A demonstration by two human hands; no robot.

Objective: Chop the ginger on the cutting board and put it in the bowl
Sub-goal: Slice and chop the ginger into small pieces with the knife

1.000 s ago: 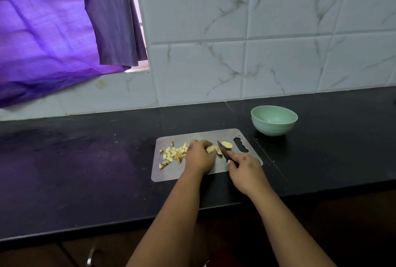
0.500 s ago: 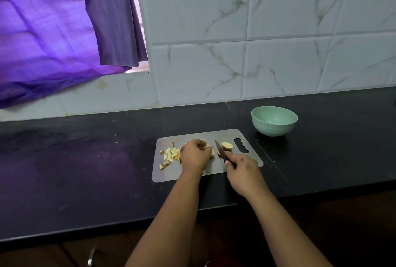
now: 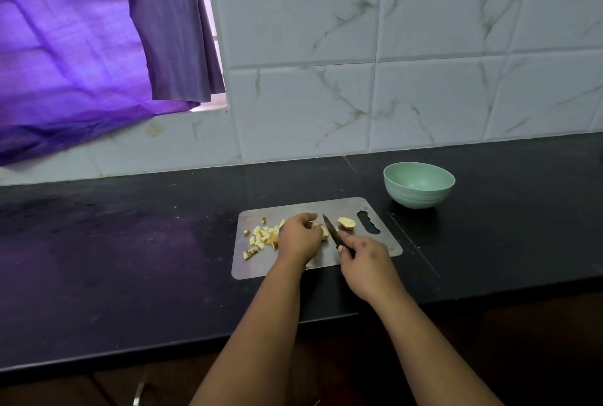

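Ginger [image 3: 324,232] sat under the left hand's [image 3: 299,236] curled fingertips on the cutting board [image 3: 293,267] — right hand [image 3: 365,262] gripped the knife [image 3: 331,229], blade just right of those fingers.

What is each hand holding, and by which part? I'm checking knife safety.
The right hand grips the knife by its handle, blade pointing away. The left hand curls over a ginger piece, holding its left end on the cutting board.

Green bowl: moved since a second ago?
No. The green bowl sits at the same spot off the cutting board handle-slot corner.
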